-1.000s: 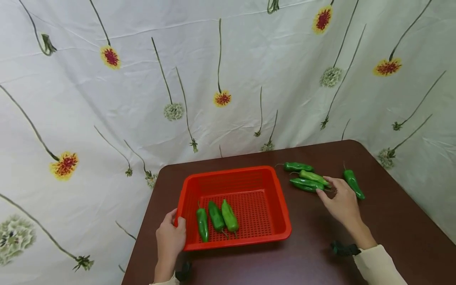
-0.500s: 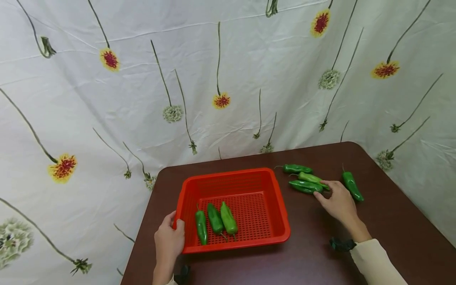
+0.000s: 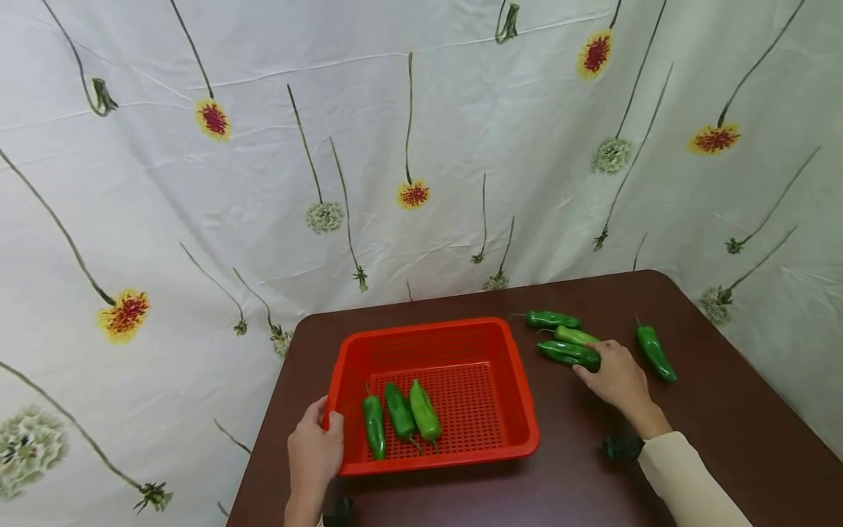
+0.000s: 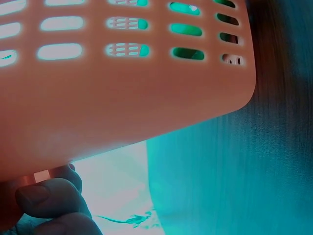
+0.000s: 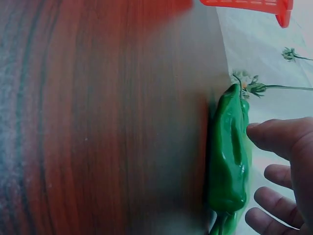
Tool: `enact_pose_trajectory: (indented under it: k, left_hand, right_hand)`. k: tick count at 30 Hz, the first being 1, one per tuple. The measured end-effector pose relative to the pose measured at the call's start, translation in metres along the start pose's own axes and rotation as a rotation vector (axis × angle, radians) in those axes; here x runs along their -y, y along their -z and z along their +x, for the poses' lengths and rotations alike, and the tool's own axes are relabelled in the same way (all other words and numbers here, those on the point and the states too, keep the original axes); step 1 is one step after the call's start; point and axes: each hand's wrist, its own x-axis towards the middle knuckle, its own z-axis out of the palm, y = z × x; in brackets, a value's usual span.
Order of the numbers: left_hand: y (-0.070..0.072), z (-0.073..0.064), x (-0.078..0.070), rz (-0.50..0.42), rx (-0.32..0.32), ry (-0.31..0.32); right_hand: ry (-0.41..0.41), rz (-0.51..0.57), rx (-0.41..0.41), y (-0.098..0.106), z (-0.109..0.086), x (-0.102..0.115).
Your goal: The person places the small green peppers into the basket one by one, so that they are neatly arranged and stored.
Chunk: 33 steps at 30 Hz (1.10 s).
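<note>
At the left side of a red plastic basket (image 3: 527, 410), my left hand (image 3: 316, 444) grips the rim, thumb inside. The left wrist view shows curled fingers (image 4: 51, 196) under the basket's edge. Inside the basket lie three green peppers (image 3: 402, 411). My right hand (image 3: 614, 377) is over the right end of a dark green pepper (image 3: 566, 353) on the table. In the right wrist view, thumb and fingers are spread beside that pepper (image 5: 229, 156), not closed round it. A lighter green pepper (image 3: 573, 335) lies just behind, partly hidden by the hand.
Another green pepper (image 3: 552, 319) lies farther back, and one pepper (image 3: 655, 353) lies alone to the right. The dark brown table (image 3: 593, 468) meets a hanging white cloth (image 3: 369, 124) with printed flowers behind it.
My right hand has shifted slightly left and closer over the nearest dark green pepper. The left hand keeps its grip on the basket, and the view has tilted a little.
</note>
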Motion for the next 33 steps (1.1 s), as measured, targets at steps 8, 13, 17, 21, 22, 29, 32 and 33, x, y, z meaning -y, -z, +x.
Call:
enact_pose_trajectory:
  k: [8,13,17,21,22,29,32,33]
  left_hand:
    - [0.001,-0.001,0.002,0.009,0.001,-0.006]
    - [0.001,-0.002,0.003,0.013,0.018,-0.003]
    - [0.001,-0.001,0.002,0.011,0.027,0.0]
    - [0.003,0.001,0.001,0.015,0.03,0.006]
    - [0.003,0.001,0.001,0.015,0.031,0.007]
    - [0.004,0.001,0.002,0.024,0.05,0.024]
    - [0.005,0.0,0.002,0.02,0.052,0.031]
    - [0.005,0.0,0.002,0.018,0.05,0.031]
  right_hand:
    - [0.051,-0.085,-0.009,-0.01,0.005,0.0]
    - [0.077,-0.125,-0.022,-0.012,0.006,-0.003]
    - [0.081,-0.125,-0.023,-0.012,0.007,-0.004]
    - [0.082,-0.108,-0.014,-0.012,0.009,-0.004]
    - [0.082,-0.106,-0.01,-0.012,0.009,-0.004]
    - [0.078,-0.111,0.018,-0.011,0.009,-0.005]
    - [0.086,-0.11,0.02,-0.011,0.01,-0.005]
    - [0.093,-0.111,0.019,-0.011,0.01,-0.005]
